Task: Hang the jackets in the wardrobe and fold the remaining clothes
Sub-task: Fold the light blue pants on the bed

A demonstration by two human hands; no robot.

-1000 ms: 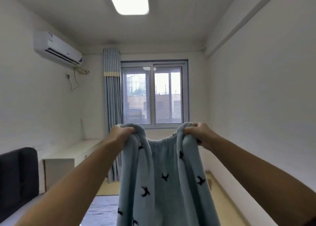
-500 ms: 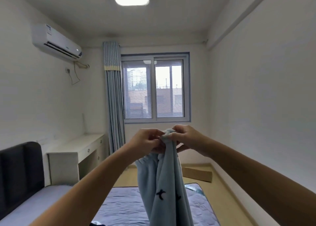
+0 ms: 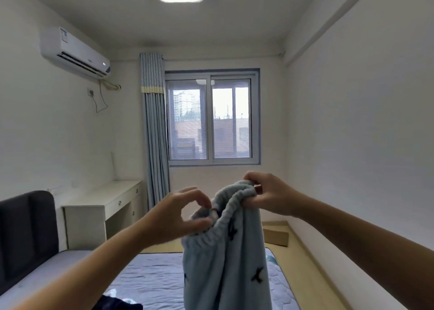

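A pair of light blue trousers (image 3: 225, 258) printed with small black birds hangs in the air in front of me, doubled lengthwise so the elastic waistband is bunched at the top. My right hand (image 3: 267, 193) pinches the upper end of the waistband. My left hand (image 3: 180, 215) is at the lower end of the waistband, thumb and fingertips curled onto its edge. The legs drop out of view at the bottom, over the bed (image 3: 152, 277).
A dark garment (image 3: 117, 304) lies on the bed's near edge. A dark headboard (image 3: 25, 230) stands at left, a white desk (image 3: 103, 204) beyond it. A cardboard piece (image 3: 276, 235) lies on the wooden floor under the window. The right wall is bare.
A second ago my hands held the waistband stretched wide. They came together and folded the trousers in half. Now my left hand has shifted down along the bunched waistband.
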